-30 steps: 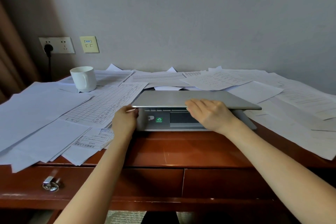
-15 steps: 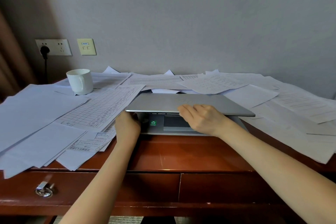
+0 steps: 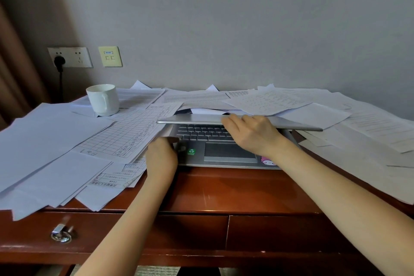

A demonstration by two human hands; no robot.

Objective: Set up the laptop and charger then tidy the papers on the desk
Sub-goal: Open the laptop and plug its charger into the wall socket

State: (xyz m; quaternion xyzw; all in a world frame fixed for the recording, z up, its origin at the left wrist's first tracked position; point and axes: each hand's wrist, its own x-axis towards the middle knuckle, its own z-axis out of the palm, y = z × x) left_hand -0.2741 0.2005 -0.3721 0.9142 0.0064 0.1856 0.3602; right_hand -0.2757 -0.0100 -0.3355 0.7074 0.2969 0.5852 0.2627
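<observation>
A silver laptop [image 3: 228,154] lies on the wooden desk [image 3: 224,188], partly open, with keyboard and touchpad showing. My right hand [image 3: 251,132] grips the front edge of the lid [image 3: 192,120], fingers on top and the thumb hidden beneath. My left hand [image 3: 162,154] holds the base at its front left corner. Loose white papers [image 3: 56,141] cover the desk to the left, behind and to the right [image 3: 358,136] of the laptop. No charger brick is visible.
A white mug [image 3: 103,99] stands on papers at the back left. A wall socket [image 3: 70,57] holds a black plug [image 3: 59,60] with its cable hanging down. A drawer key [image 3: 61,234] sticks out at the front left.
The lid has risen from nearly closed, so the keyboard now shows. My right hand lifted with it while my left hand stayed at the base corner.
</observation>
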